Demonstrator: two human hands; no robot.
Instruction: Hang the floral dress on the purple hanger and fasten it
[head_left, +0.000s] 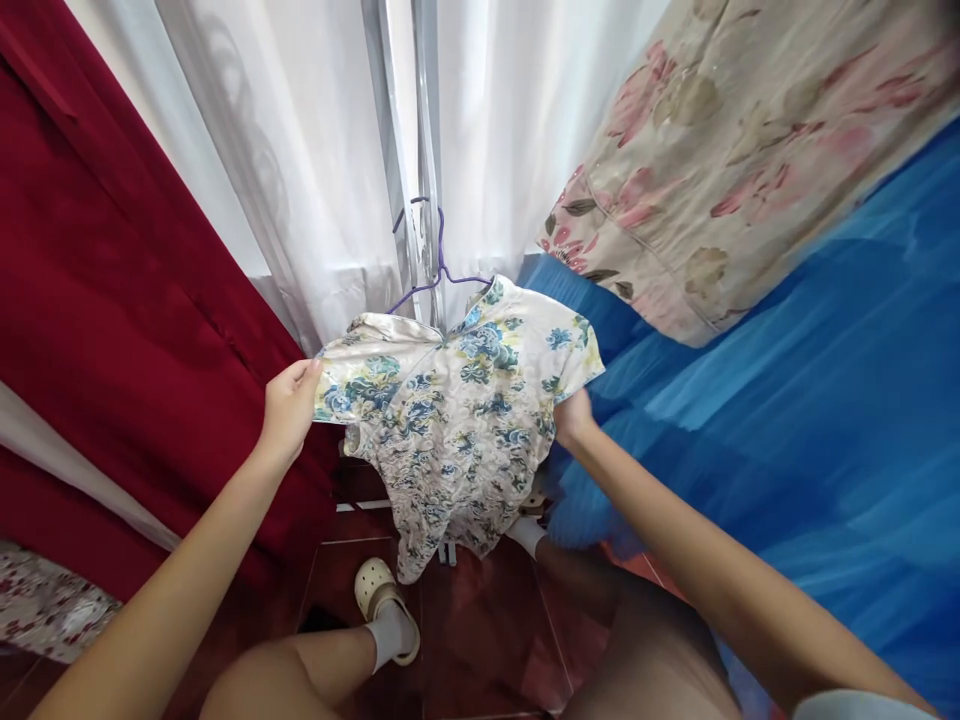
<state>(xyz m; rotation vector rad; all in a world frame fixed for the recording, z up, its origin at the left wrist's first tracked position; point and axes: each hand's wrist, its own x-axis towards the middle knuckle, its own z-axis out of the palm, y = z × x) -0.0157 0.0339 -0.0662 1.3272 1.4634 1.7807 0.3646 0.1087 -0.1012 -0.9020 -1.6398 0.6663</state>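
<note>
A white blouse (457,420) with blue, green and yellow flowers hangs in front of me on a purple hanger (442,270). The hanger's hook is up at a grey metal bar. My left hand (289,405) pinches the end of the sleeve on the left side and pulls it outward. On the other side my right hand (574,415) is at the underside of the right sleeve, partly hidden by the cloth; its fingers cannot be made out. The lower part of the blouse hangs crinkled above the floor.
White curtains (300,150) hang behind two metal bars (420,120). Dark red fabric (135,250) is on the left, blue fabric (810,350) on the right. A beige floral garment (720,160) hangs at the upper right. My foot in a cream clog (373,585) stands on red tiles (480,640).
</note>
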